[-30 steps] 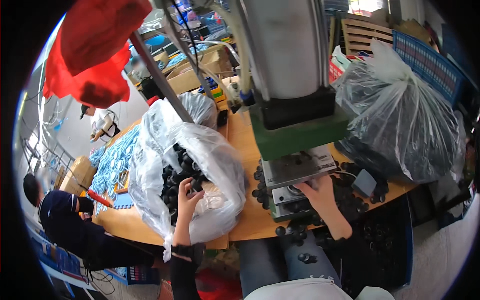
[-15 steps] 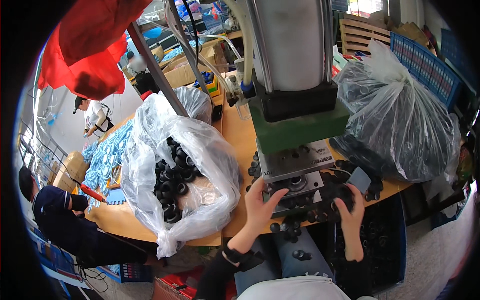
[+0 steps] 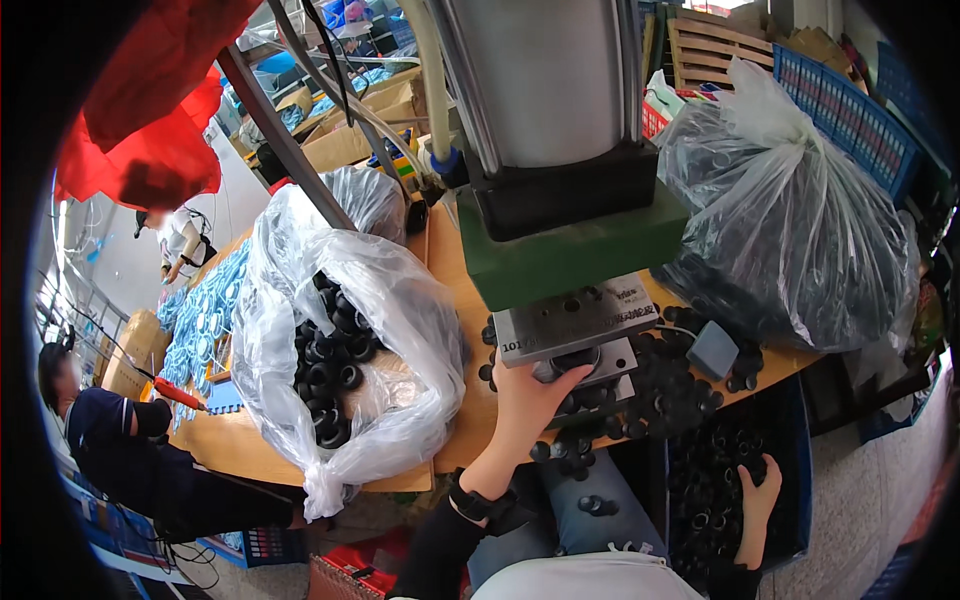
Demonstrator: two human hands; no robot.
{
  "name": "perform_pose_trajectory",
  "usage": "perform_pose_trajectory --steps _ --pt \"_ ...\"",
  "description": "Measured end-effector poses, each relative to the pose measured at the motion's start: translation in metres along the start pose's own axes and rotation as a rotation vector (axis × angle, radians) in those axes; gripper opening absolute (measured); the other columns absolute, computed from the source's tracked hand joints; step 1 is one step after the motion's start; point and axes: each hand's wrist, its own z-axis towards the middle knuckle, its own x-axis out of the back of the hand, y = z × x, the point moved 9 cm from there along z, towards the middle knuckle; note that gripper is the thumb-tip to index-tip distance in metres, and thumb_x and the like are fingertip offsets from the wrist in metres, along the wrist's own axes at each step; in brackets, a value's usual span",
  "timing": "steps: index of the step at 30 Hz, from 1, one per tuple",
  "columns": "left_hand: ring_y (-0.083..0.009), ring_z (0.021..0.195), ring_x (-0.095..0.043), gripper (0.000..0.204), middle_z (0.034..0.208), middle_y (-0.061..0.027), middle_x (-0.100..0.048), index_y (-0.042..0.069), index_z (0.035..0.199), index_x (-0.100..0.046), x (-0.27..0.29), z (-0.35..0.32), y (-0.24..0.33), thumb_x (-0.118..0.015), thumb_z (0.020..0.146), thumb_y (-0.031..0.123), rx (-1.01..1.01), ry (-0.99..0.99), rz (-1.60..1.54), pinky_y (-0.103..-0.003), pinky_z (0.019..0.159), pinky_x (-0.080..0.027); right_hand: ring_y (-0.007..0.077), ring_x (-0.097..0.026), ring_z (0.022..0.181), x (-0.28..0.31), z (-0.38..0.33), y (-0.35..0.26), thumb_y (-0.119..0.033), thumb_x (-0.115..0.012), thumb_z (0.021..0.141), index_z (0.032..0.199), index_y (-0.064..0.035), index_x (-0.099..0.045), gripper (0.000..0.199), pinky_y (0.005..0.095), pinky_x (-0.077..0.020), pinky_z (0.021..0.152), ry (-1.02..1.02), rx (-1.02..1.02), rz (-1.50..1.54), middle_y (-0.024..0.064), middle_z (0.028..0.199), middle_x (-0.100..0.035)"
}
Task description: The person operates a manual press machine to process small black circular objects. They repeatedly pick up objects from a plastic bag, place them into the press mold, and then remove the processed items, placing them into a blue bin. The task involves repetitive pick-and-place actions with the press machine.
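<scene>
My left hand (image 3: 528, 402) reaches in under the steel plate (image 3: 577, 321) of a press. Its thumb and fingers curve round a dark round part (image 3: 573, 360) on the lower die; the fingertips are partly hidden. Over to the right, my right hand (image 3: 761, 497) is low in a blue crate (image 3: 806, 470) among many black round parts, its fingers closed round a small black rubber part (image 3: 756, 466). Above the die stands the press's green block (image 3: 575, 250) with a grey cylinder (image 3: 540, 80).
Loose black parts (image 3: 670, 375) lie right of the die beside a grey-blue block (image 3: 713, 350). An open plastic bag (image 3: 430, 400) of black rings stands left; a tied, full bag (image 3: 790, 220) stands right. Another person (image 3: 125, 440) sits far left, near light-blue pieces (image 3: 212, 310).
My right hand has moved from beside the die down and right into the crate. My left hand has gone further in under the plate, to the round part. The view has shifted slightly.
</scene>
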Motion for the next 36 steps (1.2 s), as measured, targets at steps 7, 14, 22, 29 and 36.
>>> perform_pose_trajectory --steps 7,14,22,29,36 --pt "-0.0230 0.089 -0.062 0.038 0.095 -0.0111 -0.066 0.001 0.100 -0.065 -0.008 0.001 -0.001 -0.081 0.070 0.018 0.192 -0.056 -0.317 -0.036 0.080 -0.048 0.0404 -0.039 0.126 -0.012 0.043 -0.080 -0.023 -0.073 0.076 0.127 0.0039 -0.046 0.064 0.0444 -0.0335 0.104 0.145 0.389 -0.111 0.0211 0.136 -0.044" --pt "-0.0216 0.099 -0.058 0.054 0.112 -0.0149 -0.061 -0.002 0.108 -0.059 0.000 -0.001 0.001 -0.084 0.066 0.021 0.060 -0.086 -0.243 -0.035 0.087 -0.045 0.0339 -0.042 0.126 -0.107 0.080 -0.216 -0.028 -0.060 0.086 0.124 0.0024 -0.051 0.050 0.0437 -0.0297 0.105 0.028 0.813 -0.206 0.0176 0.131 -0.050" --pt "-0.0319 0.088 -0.062 0.024 0.093 -0.0138 -0.065 0.003 0.096 -0.064 0.177 -0.049 -0.073 -0.070 0.074 0.008 0.039 0.313 0.390 -0.038 0.081 -0.047 0.0287 -0.030 0.136 -0.080 0.080 -0.209 -0.037 -0.047 0.094 0.133 -0.0049 -0.047 0.050 0.0494 -0.0089 0.112 -0.143 0.614 -0.148 0.0092 0.145 -0.037" --pt "-0.0351 0.081 -0.061 0.017 0.090 -0.0158 -0.059 0.003 0.088 -0.059 0.258 -0.037 -0.219 -0.064 0.073 0.010 0.234 0.038 1.062 -0.044 0.070 -0.050 0.0230 -0.052 0.111 -0.064 -0.004 -0.306 -0.011 -0.071 0.078 0.125 0.0034 -0.049 0.055 0.0342 -0.0382 0.097 -0.311 0.635 0.681 0.0148 0.121 -0.055" --pt "-0.0399 0.093 -0.059 0.020 0.117 -0.0244 -0.053 -0.002 0.083 -0.057 0.249 -0.032 -0.208 -0.070 0.073 0.009 0.118 0.154 0.851 -0.044 0.078 -0.049 0.0152 -0.055 0.093 -0.085 0.004 -0.358 -0.004 -0.078 0.070 0.114 -0.0014 -0.046 0.054 0.0279 -0.0444 0.080 -0.270 0.591 1.135 0.0069 0.101 -0.057"
